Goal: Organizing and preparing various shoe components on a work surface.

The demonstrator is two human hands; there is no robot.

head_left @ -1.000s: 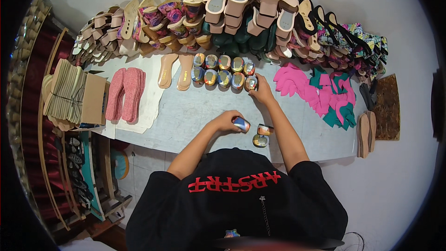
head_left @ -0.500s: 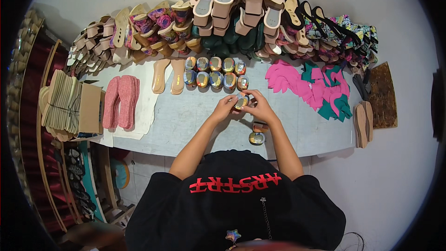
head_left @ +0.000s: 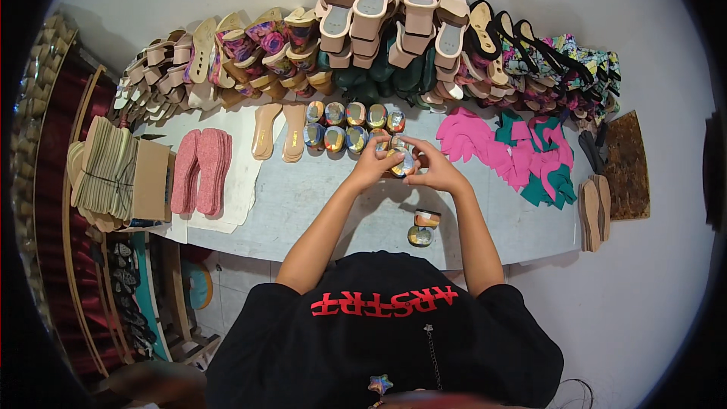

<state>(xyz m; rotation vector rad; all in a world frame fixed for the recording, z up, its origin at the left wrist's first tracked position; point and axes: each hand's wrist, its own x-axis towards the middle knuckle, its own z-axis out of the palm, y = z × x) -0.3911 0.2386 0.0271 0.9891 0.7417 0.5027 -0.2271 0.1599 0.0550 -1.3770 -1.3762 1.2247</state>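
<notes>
Between both hands, a short rounded multicoloured block heel [head_left: 404, 164] is held above the table. My left hand [head_left: 371, 165] grips its left side with thumb and fingers. From the right, my right hand [head_left: 441, 172] closes around it with fingers and thumb curved. Just beyond the hands stand several matching heels [head_left: 333, 138] in two rows, the nearest right one partly hidden by my fingers. Nearer to me, a heel showing an orange and dark side [head_left: 427, 217] lies close behind another patterned heel [head_left: 419, 236].
Stacked sandals and wedges [head_left: 371, 19] line the wall behind the grey table [head_left: 303, 204]. Pink and green cut pieces [head_left: 522, 151] lie on the right. Pink insoles [head_left: 201, 170], tan insoles [head_left: 293, 132] and a tied sole bundle [head_left: 106, 170] sit left. Cork-coloured soles [head_left: 596, 212] lie at the right edge.
My hands have moved slightly away from me with the held heel, closer to the rows. The whole view has shifted a little. The other heels remain in place.
</notes>
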